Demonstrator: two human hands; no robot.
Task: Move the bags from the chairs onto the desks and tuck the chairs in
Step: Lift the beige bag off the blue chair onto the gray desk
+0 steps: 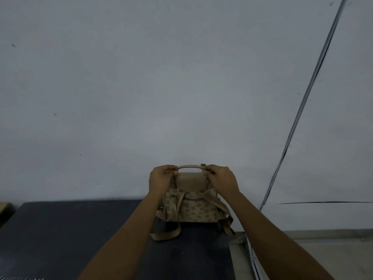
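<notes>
A small tan backpack (191, 207) with a floral pattern and a plain tan top flap stands upright on the dark desk (80, 229), near the desk's far right corner against the wall. Its shoulder straps face me and one loops down onto the desktop. My left hand (161, 177) pinches the left end of the bag's top carry handle. My right hand (221, 178) pinches the right end of the same handle. Both arms reach forward over the desk. No chair is in view.
A pale grey wall (181, 87) rises directly behind the desk. A thin dark cable (306, 93) runs diagonally down the wall at the right. The desk's right edge drops to a light floor (323, 255). A brownish object edge (4, 207) shows at far left.
</notes>
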